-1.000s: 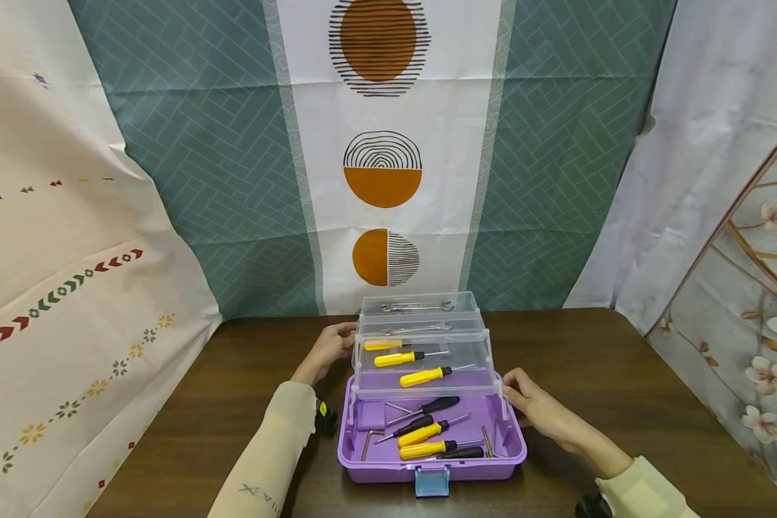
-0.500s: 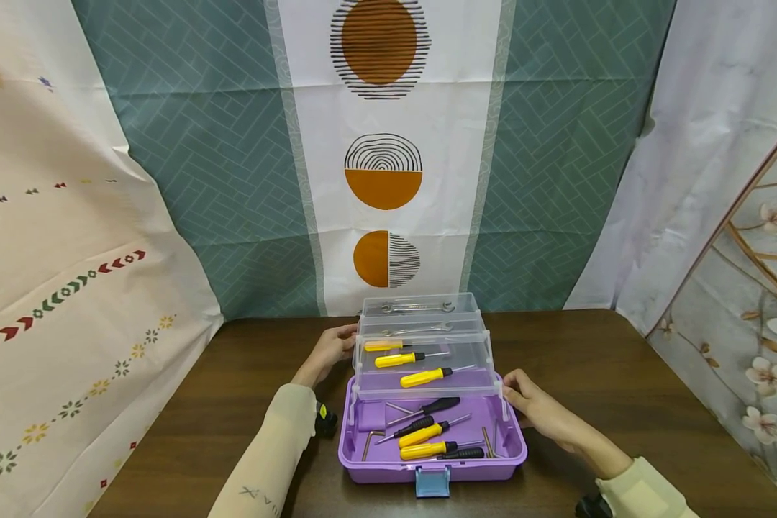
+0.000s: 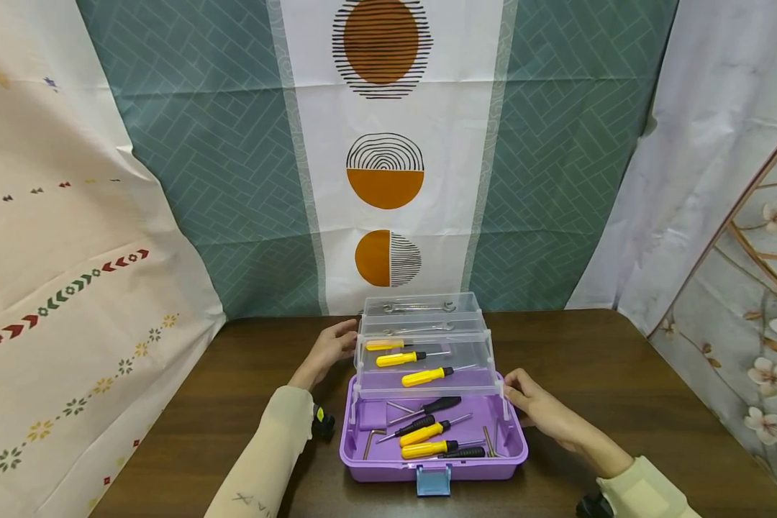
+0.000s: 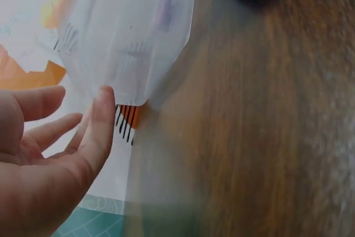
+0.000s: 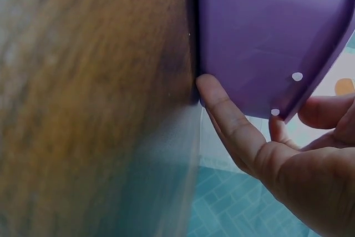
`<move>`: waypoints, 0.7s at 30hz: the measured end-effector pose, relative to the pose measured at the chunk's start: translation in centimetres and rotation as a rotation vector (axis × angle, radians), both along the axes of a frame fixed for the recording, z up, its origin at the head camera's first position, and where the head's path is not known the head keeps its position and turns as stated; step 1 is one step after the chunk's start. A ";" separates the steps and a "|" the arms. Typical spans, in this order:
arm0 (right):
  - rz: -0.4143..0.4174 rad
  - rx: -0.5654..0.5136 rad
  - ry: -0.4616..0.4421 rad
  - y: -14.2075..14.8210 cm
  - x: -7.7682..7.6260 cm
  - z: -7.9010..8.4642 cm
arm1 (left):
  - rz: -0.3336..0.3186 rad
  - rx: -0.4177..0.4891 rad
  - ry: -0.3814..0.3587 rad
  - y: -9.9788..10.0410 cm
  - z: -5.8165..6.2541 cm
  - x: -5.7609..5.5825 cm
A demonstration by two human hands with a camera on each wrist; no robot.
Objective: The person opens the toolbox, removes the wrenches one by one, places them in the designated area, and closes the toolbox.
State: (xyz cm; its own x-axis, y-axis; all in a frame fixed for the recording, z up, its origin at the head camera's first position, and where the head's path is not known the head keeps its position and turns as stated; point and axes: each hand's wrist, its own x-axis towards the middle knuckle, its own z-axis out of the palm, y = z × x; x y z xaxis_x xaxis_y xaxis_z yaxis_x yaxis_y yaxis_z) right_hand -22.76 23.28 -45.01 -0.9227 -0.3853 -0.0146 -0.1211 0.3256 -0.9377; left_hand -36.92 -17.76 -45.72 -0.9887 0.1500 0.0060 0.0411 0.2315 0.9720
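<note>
A purple toolbox [image 3: 434,471] stands on the table with its clear tiered trays [image 3: 427,392] raised and spread toward the back. Inside the base lie yellow screwdrivers [image 3: 424,450], black-handled screwdrivers [image 3: 443,404] and bent hex keys [image 3: 371,442]. Further yellow screwdrivers [image 3: 398,358] and wrenches [image 3: 421,307] rest in the trays. My left hand [image 3: 326,352] is at the back left, fingers loosely bent, fingertips close beside the clear lid [image 4: 130,54]. At the back right corner, my right hand [image 3: 544,414] holds the toolbox, with a finger against its side wall [image 5: 260,37] and the thumb near the rim.
The dark wooden table [image 3: 233,403] extends on both sides of the box. Behind it hangs a green and white patterned cloth [image 3: 401,216]. A blue latch [image 3: 433,480] hangs down at the box's front.
My left hand has shifted slightly left, its fingers parting a little from the lid. The right hand stays at the box's corner. The trays look the same.
</note>
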 end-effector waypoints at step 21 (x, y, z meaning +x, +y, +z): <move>0.017 -0.012 0.011 0.0 0.1 0.1 | 0.035 0.008 0.150 0.3 4.2 1.0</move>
